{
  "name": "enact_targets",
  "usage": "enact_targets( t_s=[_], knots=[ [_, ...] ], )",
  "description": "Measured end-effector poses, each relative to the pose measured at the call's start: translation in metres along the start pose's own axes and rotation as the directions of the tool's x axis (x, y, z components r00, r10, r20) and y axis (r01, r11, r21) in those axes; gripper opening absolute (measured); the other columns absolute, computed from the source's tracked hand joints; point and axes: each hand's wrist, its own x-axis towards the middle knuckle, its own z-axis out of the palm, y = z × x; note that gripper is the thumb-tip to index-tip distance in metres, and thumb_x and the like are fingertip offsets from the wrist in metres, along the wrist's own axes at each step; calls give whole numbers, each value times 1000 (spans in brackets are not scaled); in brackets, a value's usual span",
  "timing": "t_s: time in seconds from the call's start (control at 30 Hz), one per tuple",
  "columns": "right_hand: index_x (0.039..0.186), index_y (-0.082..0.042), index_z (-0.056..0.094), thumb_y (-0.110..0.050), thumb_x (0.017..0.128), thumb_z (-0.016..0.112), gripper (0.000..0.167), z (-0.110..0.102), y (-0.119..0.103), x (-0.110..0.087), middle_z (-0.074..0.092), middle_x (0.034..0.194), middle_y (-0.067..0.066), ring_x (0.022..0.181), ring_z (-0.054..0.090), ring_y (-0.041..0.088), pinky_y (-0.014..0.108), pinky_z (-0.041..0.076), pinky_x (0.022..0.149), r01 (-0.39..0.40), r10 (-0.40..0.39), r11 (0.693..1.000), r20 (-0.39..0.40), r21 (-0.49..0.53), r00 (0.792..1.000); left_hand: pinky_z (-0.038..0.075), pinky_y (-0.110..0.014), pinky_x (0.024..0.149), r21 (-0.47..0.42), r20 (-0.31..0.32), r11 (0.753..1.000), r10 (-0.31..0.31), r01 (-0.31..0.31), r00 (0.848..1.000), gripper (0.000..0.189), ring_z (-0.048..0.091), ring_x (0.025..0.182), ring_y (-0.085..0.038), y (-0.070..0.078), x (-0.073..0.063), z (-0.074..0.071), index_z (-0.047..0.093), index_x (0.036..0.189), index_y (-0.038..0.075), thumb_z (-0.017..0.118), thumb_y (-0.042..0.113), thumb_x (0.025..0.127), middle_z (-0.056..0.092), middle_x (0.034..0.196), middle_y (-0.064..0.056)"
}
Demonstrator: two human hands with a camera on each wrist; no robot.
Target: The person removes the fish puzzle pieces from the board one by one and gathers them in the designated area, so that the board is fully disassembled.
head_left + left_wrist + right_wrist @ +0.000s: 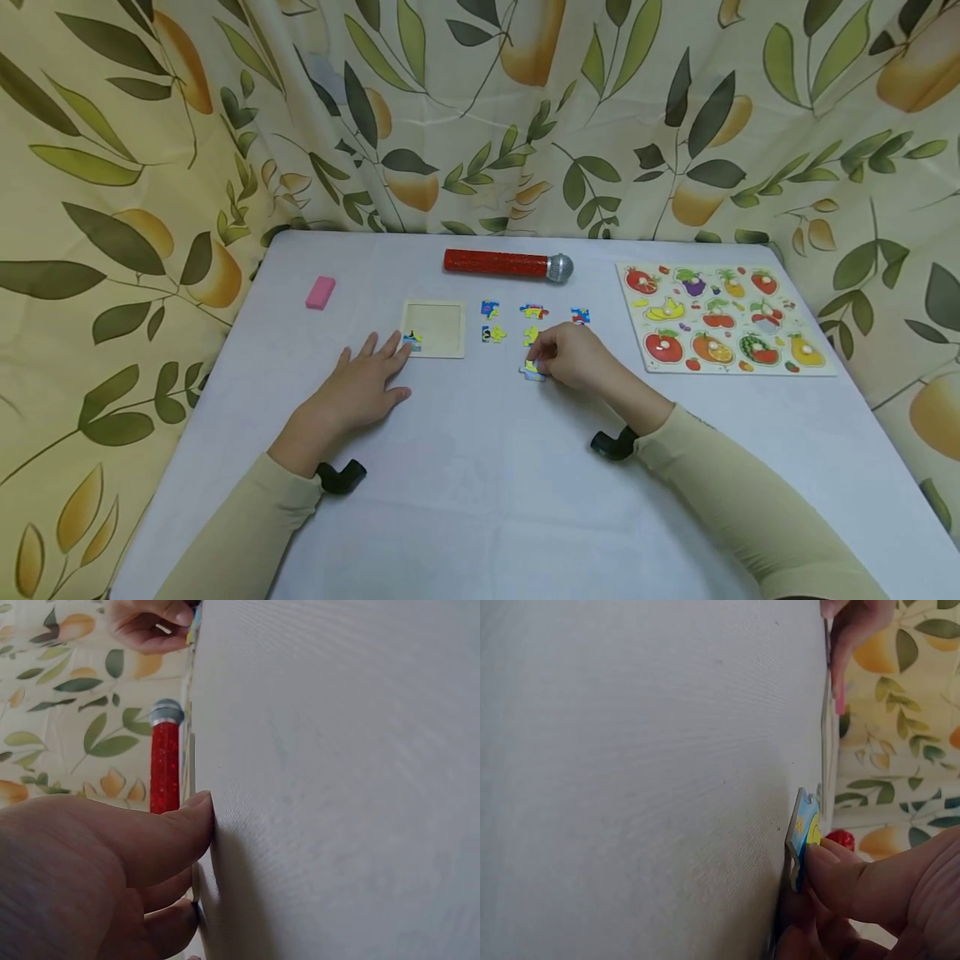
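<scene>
My right hand (pixel 573 357) pinches a blue and yellow jigsaw piece (pixel 532 372) between thumb and fingers. In the right wrist view that piece (pixel 801 829) stands tilted, close over the white tabletop. My left hand (pixel 358 385) lies with fingers spread, fingertips at the lower left corner of a square puzzle tray (pixel 442 353). One jigsaw piece (pixel 413 340) sits in that corner of the tray. Right of the tray are several loose pieces, among them a blue one (pixel 490 309), a yellow one (pixel 493 334) and a yellow and red one (pixel 534 311). My right hand partly covers others.
A red microphone (pixel 498 263) with a silver head lies at the back of the white table (pixel 450 500). A pink block (pixel 321 292) is at the back left. On the right lies a fruit puzzle board (pixel 705 307). A patterned curtain (pixel 480 125) hangs behind the table.
</scene>
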Motion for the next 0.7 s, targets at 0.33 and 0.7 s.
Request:
enact_targets(
  t_s=[0.33,0.7],
  knots=[
    [96,-15,83,-2,94,76,14,5,2,2,75,92,2,90,62,22,35,51,80,80,-86,990,-51,-113,995,11,-78,129,0,-4,1000,-6,6,1000,77,9,168,-46,2,0,-2,32,170,16,66,40,106,20,181,-8],
    [111,-12,81,-5,94,78,18,7,-20,14,75,102,5,96,64,23,39,57,87,132,-137,990,-102,-58,985,13,-79,128,2,-11,1000,-24,24,1000,76,14,167,-48,2,3,0,37,168,16,70,39,104,25,179,-9]
  ],
)
